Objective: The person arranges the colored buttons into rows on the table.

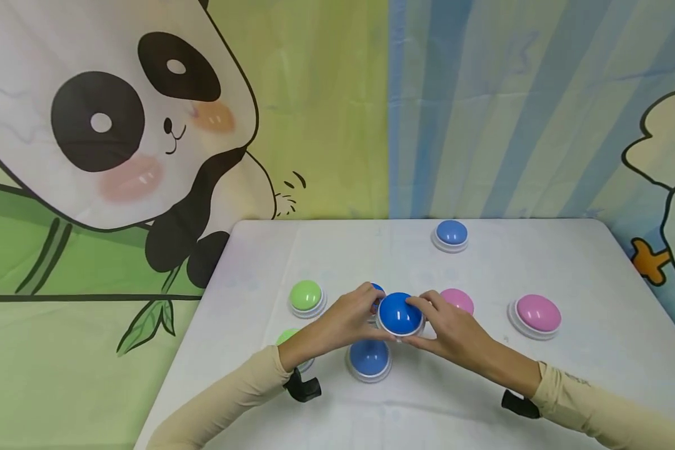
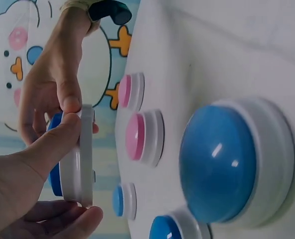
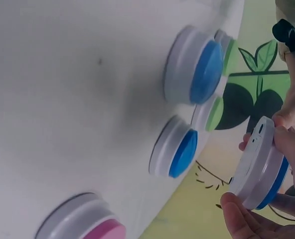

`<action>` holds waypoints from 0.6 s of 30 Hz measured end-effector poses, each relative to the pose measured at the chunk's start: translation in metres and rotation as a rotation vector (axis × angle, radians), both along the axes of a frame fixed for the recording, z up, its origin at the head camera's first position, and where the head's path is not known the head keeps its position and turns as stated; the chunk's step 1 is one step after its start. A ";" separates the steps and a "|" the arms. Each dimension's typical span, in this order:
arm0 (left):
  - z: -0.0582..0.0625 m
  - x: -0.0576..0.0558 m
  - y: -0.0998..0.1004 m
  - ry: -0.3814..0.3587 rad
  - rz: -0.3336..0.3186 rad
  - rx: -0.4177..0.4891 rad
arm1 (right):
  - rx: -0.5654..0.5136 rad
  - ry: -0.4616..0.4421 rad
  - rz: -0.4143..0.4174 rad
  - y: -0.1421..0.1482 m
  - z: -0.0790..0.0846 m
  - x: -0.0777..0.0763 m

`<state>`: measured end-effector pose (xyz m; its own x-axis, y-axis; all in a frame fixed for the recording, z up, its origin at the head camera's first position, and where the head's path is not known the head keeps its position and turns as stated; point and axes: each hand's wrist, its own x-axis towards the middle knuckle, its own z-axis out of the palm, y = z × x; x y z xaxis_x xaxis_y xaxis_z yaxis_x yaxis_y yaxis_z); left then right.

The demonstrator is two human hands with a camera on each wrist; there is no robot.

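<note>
A blue dome button (image 1: 399, 314) with a white base is held a little above the white table (image 1: 568, 269), near its middle. My left hand (image 1: 345, 317) grips its left rim and my right hand (image 1: 452, 328) grips its right rim. In the left wrist view the held button (image 2: 81, 159) shows edge-on, pinched between my thumb and fingers, with the right hand (image 2: 53, 84) on its far side. The right wrist view shows the button's white underside (image 3: 257, 167) tilted, with my right fingers (image 3: 292, 142) curled over its rim.
More dome buttons stand on the table: blue (image 1: 369, 359) just under the hands, blue (image 1: 450, 234) at the back, green (image 1: 305, 296) at left, a second green (image 1: 285, 336) half hidden by my left wrist, pink (image 1: 459, 300) and pink (image 1: 537, 314) at right. Cartoon backdrop behind.
</note>
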<state>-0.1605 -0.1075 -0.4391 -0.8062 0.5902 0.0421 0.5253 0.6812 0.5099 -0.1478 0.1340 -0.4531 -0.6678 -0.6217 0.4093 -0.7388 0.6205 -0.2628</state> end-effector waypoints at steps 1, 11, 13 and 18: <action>0.000 0.003 0.002 0.007 -0.009 -0.008 | 0.004 0.001 -0.002 0.002 -0.001 0.004; -0.015 0.013 0.040 0.175 -0.082 -0.113 | 0.075 -0.096 -0.108 0.030 -0.006 0.025; -0.017 0.015 0.050 0.206 -0.098 -0.123 | 0.077 -0.097 -0.122 0.039 -0.005 0.030; -0.023 0.019 0.072 0.229 -0.137 -0.114 | 0.088 -0.059 -0.144 0.060 -0.006 0.039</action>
<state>-0.1414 -0.0352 -0.4620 -0.6955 0.7047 0.1404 0.7092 0.6419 0.2915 -0.1086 0.1941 -0.4589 -0.7738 -0.5495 0.3151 -0.6255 0.7414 -0.2432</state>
